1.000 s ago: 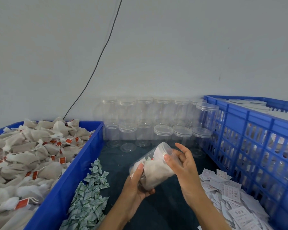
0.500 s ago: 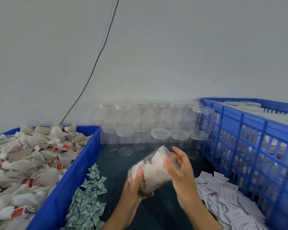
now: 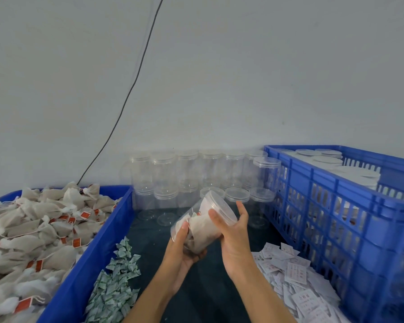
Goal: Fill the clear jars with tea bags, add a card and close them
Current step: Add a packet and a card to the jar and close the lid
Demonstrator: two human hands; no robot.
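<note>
the clear jar [image 3: 202, 226] is held tilted in the air over the dark work surface [image 3: 149, 241], packed with tea bags, a white card showing near its mouth. the left hand [image 3: 184, 250] cups its base from below, thumb up the side. the right hand [image 3: 233, 231] wraps the lid [image 3: 221, 209] at the upper end, thumb and fingers curled on the rim. compared with a second ago the right hand has turned further round the lid and the jar sits a little higher, so i judge the lid is being screwed down and this jar is nearly closed.

beyond the grip, against the wall, stands a two-tier stack of empty jars [image 3: 196, 173]; i count six or seven across the top, the total unclear. left of the grip are one blue bin of tea bags [image 3: 33, 229] and one heap of green sachets [image 3: 114, 285]; right of it, one pile of cards [image 3: 294, 276] and one blue crate [image 3: 336, 206].
</note>
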